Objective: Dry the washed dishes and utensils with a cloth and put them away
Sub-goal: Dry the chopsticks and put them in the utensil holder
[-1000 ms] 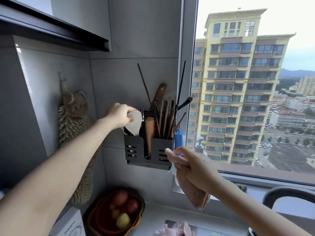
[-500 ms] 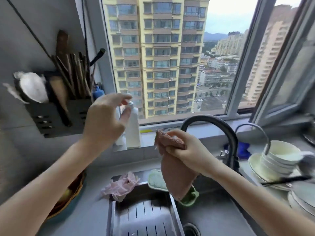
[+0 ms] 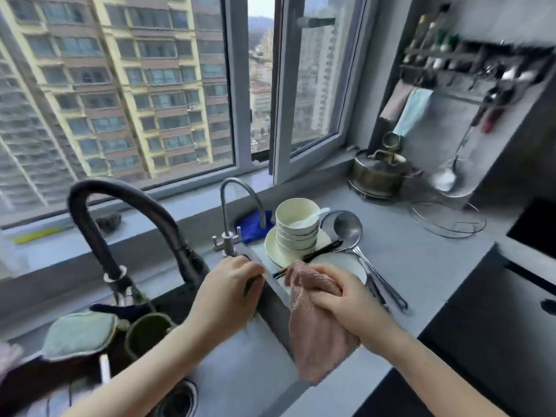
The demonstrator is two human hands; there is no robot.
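Cloth (image 3: 319,323), one pink, hangs gripped in right hand (image 3: 346,299) beside one bowl stack (image 3: 298,227); left hand (image 3: 231,293), off the utensil rack now, fingers curled, grasp unclear.

I see stacked cream ceramic bowls (image 3: 298,230) on a plate, black chopsticks (image 3: 313,256) alongside; a pink waffle-weave cloth (image 3: 319,332) hangs bunched.

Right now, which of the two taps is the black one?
The big arched tap on the left, curving over the sink, is black. The thin tap beside the stacked bowls is shiny silver and smaller.
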